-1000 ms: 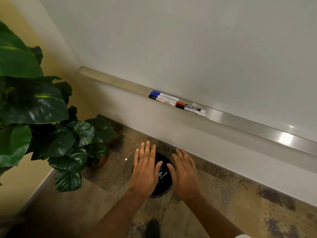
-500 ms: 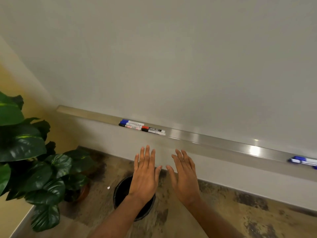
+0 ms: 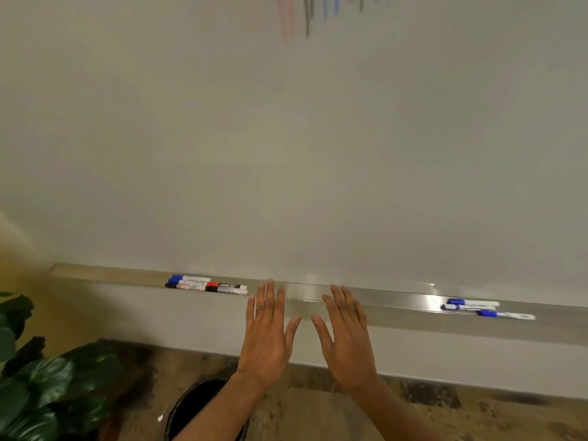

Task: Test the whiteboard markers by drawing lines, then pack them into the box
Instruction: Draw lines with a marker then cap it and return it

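Note:
A whiteboard (image 3: 318,138) fills the wall ahead, with faint red, black and blue lines (image 3: 308,14) at its top edge. Along its metal tray (image 3: 305,294) lie several markers (image 3: 206,285) with blue, red and black caps on the left. Three blue-capped markers (image 3: 483,308) lie on the tray's right part. My left hand (image 3: 267,332) and my right hand (image 3: 346,338) hover flat, fingers spread, just below the tray's middle. Both hold nothing. No box is in view.
A black round bin (image 3: 194,405) stands on the mottled brown floor under my left forearm. A large-leaved green plant (image 3: 47,386) occupies the lower left corner beside a yellow wall (image 3: 19,300).
The view has tilted up from the floor to the whiteboard. The second group of markers and the drawn lines came into sight. Both hands stayed flat and rose toward the tray.

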Available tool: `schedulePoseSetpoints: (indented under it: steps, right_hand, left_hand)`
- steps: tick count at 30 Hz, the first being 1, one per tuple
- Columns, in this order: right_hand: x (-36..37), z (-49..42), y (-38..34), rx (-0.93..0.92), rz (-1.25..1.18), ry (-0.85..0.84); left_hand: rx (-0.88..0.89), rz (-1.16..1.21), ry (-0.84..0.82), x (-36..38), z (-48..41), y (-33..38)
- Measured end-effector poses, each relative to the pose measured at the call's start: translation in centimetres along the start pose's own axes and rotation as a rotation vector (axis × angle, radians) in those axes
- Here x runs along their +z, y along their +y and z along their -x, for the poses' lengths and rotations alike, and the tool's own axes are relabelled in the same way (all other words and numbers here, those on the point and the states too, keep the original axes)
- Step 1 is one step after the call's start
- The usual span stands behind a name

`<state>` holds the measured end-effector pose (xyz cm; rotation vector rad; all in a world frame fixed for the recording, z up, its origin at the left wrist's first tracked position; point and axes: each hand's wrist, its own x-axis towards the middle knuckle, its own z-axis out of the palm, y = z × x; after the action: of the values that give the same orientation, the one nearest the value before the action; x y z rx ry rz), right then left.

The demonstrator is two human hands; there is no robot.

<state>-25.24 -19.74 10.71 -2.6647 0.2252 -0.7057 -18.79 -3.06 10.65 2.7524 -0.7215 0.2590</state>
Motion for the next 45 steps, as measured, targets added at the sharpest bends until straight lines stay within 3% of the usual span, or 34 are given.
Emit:
schedulePoseSetpoints:
  steps: [13,23,33,45]
  right_hand:
    - [-4.0,-1.5,6.7,0.225,0.127,0.101]
    - [-6.1,-1.1,12.1,0.371,0.218,0.100]
    - [-8.2,-0.4,25.6,0.424,0.277,0.030]
    - [-4.9,-3.7,36.8,0.359,0.362,-0.236]
  left_hand:
    - [0.241,0.055,-0.046,1.0,-6.7,7.6]
    - [0.326,0.124,-0.076,3.8,-10.1,12.3]
    - [0.289,0.104,-0.103,8.5,-11.9,19.0]
    - [0.265,0.184,-0.078,14.6,-13.9,23.9]
